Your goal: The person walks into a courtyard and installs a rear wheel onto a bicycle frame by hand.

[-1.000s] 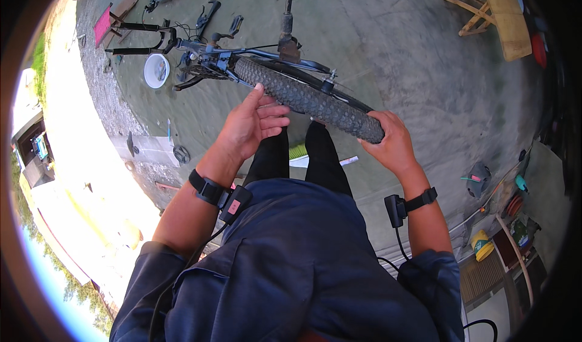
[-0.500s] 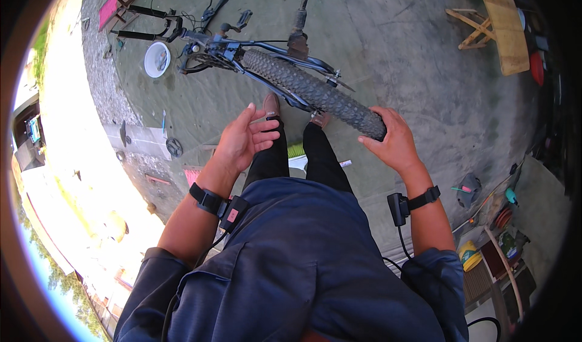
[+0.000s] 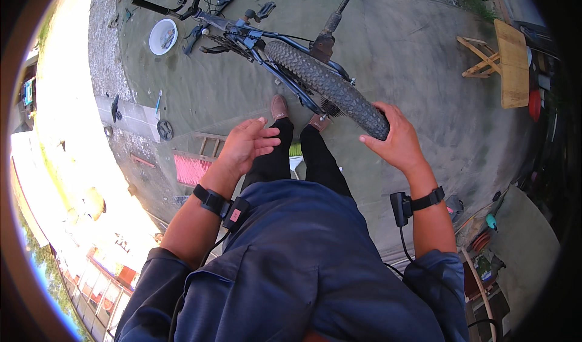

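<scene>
Presently, item by item:

Right hand point(image 3: 397, 143): fingers curled over the near end of the knobbly tyre point(image 3: 327, 87), thumb underneath, gripping it firmly.

Left hand point(image 3: 245, 145): open, fingers loosely spread, holding nothing; it hangs in the air near the person's knees, apart from the tyre.

Bicycle point(image 3: 254, 36): the wheel points toward the person, with the dark blue frame and handlebar point(image 3: 167, 0) running away toward the upper left over a concrete floor. The tyre sits just above the brown shoes point(image 3: 280, 107).

Surroundings: a white bowl point(image 3: 163, 36) on the ground near the handlebar; a wooden stool point(image 3: 503, 54) well apart at the right; a pink board point(image 3: 191, 169) on the ground at the left.

Step in hand, by judgement: steadying the wheel one-handed, the free hand between grips. A next move would call for the left hand to close on the tread again, further along the tyre, so that both hands share the hold.
</scene>
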Action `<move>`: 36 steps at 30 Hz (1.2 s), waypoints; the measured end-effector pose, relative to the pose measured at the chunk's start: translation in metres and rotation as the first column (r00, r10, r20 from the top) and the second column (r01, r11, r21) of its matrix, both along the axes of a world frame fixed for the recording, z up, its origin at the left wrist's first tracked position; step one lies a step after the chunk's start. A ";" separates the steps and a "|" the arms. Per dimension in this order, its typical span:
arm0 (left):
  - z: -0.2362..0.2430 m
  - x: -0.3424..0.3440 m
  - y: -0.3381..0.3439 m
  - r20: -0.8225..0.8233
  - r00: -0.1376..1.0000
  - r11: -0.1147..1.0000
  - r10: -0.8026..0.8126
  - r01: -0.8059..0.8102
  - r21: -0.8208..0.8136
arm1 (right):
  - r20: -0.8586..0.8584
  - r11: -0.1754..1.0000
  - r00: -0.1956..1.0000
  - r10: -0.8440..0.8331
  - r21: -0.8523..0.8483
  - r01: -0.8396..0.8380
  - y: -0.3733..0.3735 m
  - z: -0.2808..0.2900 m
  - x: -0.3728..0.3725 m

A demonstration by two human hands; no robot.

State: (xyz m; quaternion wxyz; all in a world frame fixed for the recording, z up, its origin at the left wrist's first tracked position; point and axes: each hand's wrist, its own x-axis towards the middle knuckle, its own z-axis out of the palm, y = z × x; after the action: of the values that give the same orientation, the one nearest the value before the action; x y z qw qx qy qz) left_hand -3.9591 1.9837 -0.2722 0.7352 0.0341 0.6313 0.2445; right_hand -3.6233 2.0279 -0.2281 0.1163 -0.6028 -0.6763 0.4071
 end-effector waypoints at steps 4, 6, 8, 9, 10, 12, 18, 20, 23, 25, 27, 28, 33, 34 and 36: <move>-0.007 -0.009 -0.011 0.006 1.000 1.000 0.005 -0.005 -0.025 | 0.035 0.996 0.999 0.034 -0.090 -0.031 0.010 0.009 -0.013; -0.013 -0.014 -0.011 0.007 1.000 0.999 0.001 0.000 -0.033 | 0.059 0.991 0.998 0.001 -0.133 0.006 0.011 0.007 -0.015; -0.019 -0.019 -0.011 0.007 1.000 0.999 0.007 -0.007 -0.040 | 0.057 0.989 0.998 -0.015 -0.149 0.023 0.010 0.005 -0.011; -0.022 -0.024 -0.011 -0.001 1.000 0.999 0.009 -0.010 -0.045 | 0.032 0.989 0.999 -0.018 -0.148 0.022 0.008 0.002 -0.010; -0.028 -0.028 -0.012 -0.002 1.000 0.999 0.021 -0.021 -0.042 | 0.008 0.989 1.000 -0.020 -0.148 0.021 0.008 -0.001 -0.010; -0.040 -0.033 -0.015 -0.002 0.999 0.998 0.044 -0.044 -0.039 | 0.053 0.995 0.999 0.004 -0.099 0.001 0.010 -0.001 -0.011; -0.059 -0.029 -0.026 -0.064 0.991 0.991 0.117 -0.120 -0.050 | 0.071 0.992 0.994 0.077 -0.105 -0.070 0.017 0.002 -0.015; -0.062 -0.019 -0.033 -0.073 0.984 0.986 0.160 -0.163 -0.044 | 0.056 0.988 0.991 0.119 -0.102 -0.113 0.021 0.001 -0.017; -0.071 0.008 -0.051 -0.064 0.966 0.966 0.252 -0.255 -0.048 | 0.072 0.983 0.982 0.174 -0.064 -0.170 0.025 0.001 -0.023; -0.076 0.029 -0.066 -0.041 0.950 0.948 0.309 -0.311 -0.064 | 0.127 0.982 0.974 0.185 -0.072 -0.177 0.026 0.005 -0.028; -0.075 0.050 -0.080 -0.018 0.936 0.932 0.353 -0.353 -0.087 | 0.083 0.983 0.982 0.172 -0.078 -0.166 0.025 0.004 -0.024; -0.073 0.059 -0.086 -0.017 0.933 0.929 0.359 -0.359 -0.092 | 0.058 0.984 0.985 0.161 -0.082 -0.156 0.025 0.004 -0.022; -0.065 0.081 -0.119 -0.010 0.947 0.937 0.320 -0.318 -0.145 | 0.096 0.986 0.981 0.168 -0.019 -0.167 0.017 0.041 0.000; -0.065 0.080 -0.122 -0.013 0.953 0.941 0.303 -0.301 -0.155 | 0.109 0.984 0.978 0.177 -0.005 -0.177 0.014 0.049 0.005; -0.065 0.075 -0.124 -0.015 0.967 0.957 0.254 -0.253 -0.140 | 0.132 0.988 0.980 0.152 0.010 -0.155 0.007 0.073 0.011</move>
State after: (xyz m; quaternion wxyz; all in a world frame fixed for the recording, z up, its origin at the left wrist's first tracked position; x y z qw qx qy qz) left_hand -3.8841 1.8601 -0.3376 0.6993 -0.0993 0.6450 0.2917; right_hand -3.6120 2.0353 -0.1550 0.0461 -0.5728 -0.7311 0.3678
